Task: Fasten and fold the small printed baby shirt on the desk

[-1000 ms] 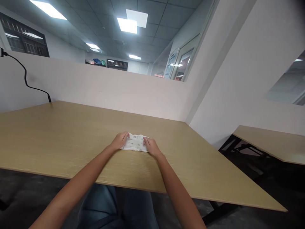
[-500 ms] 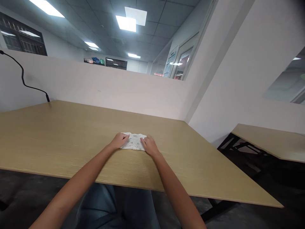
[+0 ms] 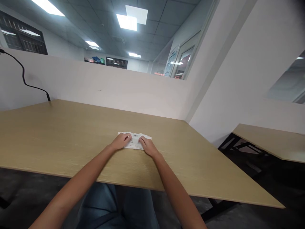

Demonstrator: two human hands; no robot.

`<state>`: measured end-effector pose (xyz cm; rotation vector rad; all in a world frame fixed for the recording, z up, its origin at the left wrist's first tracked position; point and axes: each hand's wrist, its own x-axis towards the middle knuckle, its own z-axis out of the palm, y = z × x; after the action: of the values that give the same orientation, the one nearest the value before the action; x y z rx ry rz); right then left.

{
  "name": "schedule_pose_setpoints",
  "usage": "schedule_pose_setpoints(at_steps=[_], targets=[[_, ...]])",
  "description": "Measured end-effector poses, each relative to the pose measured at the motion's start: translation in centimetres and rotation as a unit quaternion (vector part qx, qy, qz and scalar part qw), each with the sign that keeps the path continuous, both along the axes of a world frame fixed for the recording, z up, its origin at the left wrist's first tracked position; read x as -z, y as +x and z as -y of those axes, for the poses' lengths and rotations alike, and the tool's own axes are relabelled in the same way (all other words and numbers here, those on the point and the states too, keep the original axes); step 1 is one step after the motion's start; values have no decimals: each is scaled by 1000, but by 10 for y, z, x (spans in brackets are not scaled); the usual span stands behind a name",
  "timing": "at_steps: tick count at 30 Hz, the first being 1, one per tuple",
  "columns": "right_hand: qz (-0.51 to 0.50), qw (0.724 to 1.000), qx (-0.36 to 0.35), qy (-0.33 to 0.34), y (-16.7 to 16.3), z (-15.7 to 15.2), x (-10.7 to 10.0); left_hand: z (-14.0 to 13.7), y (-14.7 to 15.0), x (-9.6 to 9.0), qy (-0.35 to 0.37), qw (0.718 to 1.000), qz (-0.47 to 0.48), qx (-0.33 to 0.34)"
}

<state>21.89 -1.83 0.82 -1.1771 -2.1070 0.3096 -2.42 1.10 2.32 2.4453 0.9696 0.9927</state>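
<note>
A small white folded garment (image 3: 135,143) with a faint print lies flat on the table, a dark-marked label near its top middle edge. My left hand (image 3: 121,141) rests on its left part, fingers curled in against the fabric. On the right part, my right hand (image 3: 147,144) has its fingers bent down onto the cloth in the same way. The garment's top corners stick out beyond both hands. What lies under the fingers is hidden.
The wooden table (image 3: 71,136) reaches back to a low white partition (image 3: 114,86). A black flexible cable (image 3: 23,76) comes down to the table's far left corner. Another table (image 3: 264,140) with black legs stands at the right. My legs are below the front edge.
Both hands have shifted inward, closer to each other over the garment. Its outer top corners now show beside the hands. The garment stays in about the same place.
</note>
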Motion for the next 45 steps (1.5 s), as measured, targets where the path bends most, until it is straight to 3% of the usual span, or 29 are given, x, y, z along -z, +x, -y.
schedule_pose_setpoints(at_steps=[17, 21, 25, 30, 32, 35, 37, 39, 42, 45], targets=[[-72, 996, -1, -46, -1, 3, -4, 4, 4, 2, -12, 1000, -25, 6], [-48, 999, 0, -19, -2, 2, -4, -3, 4, 5, 4, 1000, -10, -12], [-52, 998, 21, 1, 0, -3, -2, -4, 3, 6, -45, 999, -3, -20], [-185, 974, 51, -119, 0, -6, 2, 3, 9, 1, -107, 988, 111, -18], [-280, 944, 26, -173, -1, -6, 1, 5, 12, -3, -204, 955, 217, 1], [-432, 873, -10, -226, 1, -4, -8, 8, 11, -13, -359, 854, 369, 74], [-495, 831, -39, -250, 3, 0, -16, 9, 7, -19, -423, 791, 425, 122], [-521, 807, -73, -268, 7, 4, -25, 10, 2, -24, -467, 740, 457, 161], [-533, 787, -112, -288, 9, 11, -33, 11, -1, -26, -494, 693, 485, 203], [-538, 777, -132, -300, 9, 16, -36, 13, -1, -25, -501, 674, 499, 214]])
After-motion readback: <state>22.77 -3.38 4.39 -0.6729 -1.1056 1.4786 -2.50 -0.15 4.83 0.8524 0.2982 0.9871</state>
